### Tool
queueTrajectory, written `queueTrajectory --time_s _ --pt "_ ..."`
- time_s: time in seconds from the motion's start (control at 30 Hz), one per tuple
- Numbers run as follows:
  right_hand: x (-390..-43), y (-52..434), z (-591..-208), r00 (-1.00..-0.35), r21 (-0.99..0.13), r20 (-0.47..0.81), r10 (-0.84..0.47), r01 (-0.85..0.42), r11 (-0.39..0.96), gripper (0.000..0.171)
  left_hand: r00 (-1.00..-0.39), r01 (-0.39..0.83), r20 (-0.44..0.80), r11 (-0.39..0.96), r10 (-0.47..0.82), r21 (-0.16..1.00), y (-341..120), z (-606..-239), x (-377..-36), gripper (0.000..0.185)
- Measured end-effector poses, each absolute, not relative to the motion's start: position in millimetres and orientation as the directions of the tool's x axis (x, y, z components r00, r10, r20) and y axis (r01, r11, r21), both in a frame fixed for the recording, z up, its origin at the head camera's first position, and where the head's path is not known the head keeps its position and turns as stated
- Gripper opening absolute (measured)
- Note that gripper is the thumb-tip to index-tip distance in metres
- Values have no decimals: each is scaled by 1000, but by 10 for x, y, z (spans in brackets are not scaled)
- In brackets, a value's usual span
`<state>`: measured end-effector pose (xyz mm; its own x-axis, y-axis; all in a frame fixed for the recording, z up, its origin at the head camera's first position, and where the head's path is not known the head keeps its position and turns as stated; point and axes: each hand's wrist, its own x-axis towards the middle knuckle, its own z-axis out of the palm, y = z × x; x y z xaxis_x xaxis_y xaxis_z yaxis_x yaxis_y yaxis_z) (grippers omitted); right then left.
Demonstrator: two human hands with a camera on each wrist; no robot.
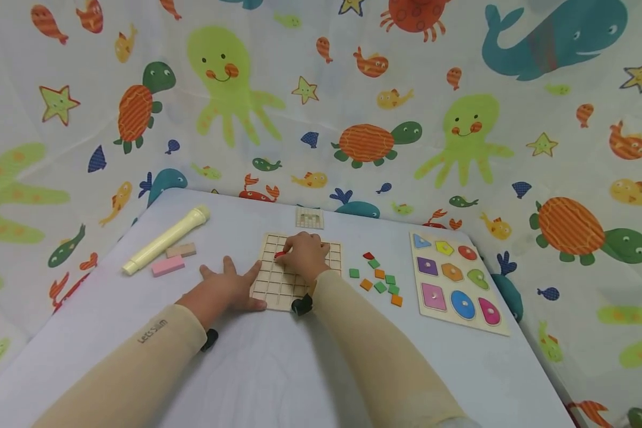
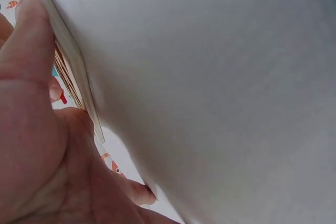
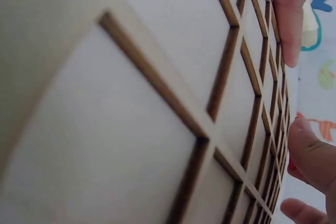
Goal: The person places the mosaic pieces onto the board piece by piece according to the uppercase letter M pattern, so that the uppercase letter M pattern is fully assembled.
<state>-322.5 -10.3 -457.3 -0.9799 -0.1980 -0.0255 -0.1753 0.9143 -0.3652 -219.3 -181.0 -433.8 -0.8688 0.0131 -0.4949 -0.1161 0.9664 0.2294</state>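
A light wooden board with a grid of grooves (image 1: 270,288) lies flat on the white table. My left hand (image 1: 230,288) rests at its left edge, fingers spread, thumb and a fingertip at the board's side. Over the board's upper part, my right hand (image 1: 305,255) pinches a small red piece (image 1: 280,254) between thumb and finger. The right wrist view shows the grid lines (image 3: 210,132) close up, with the right thumb (image 3: 304,142) beyond them. Right of the board lie several loose green tiles (image 1: 354,273), orange tiles (image 1: 366,285) and another red piece (image 1: 368,255).
A shape puzzle board (image 1: 428,252) with coloured knobbed pieces lies at the right. On the left are a pale yellow tube (image 1: 166,241), a pink block (image 1: 168,266) and a wooden block (image 1: 181,249). A small wooden lattice piece (image 1: 310,218) sits behind the grid board.
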Motion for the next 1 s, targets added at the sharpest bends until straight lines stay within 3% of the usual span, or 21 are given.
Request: queueTrajectory --time_s 0.43,1.0 --pt "-3238 -160 -4543 -982 -320 -76 -176 -143 937 25 -870 -113 -493 965 20 238 -1782 -4231 -2132 110" --pt "-3167 -204 -4339 -963 -175 -69 -259 -244 954 25 -873 -127 -488 962 7 241 -1786 -4234 -2137 110"
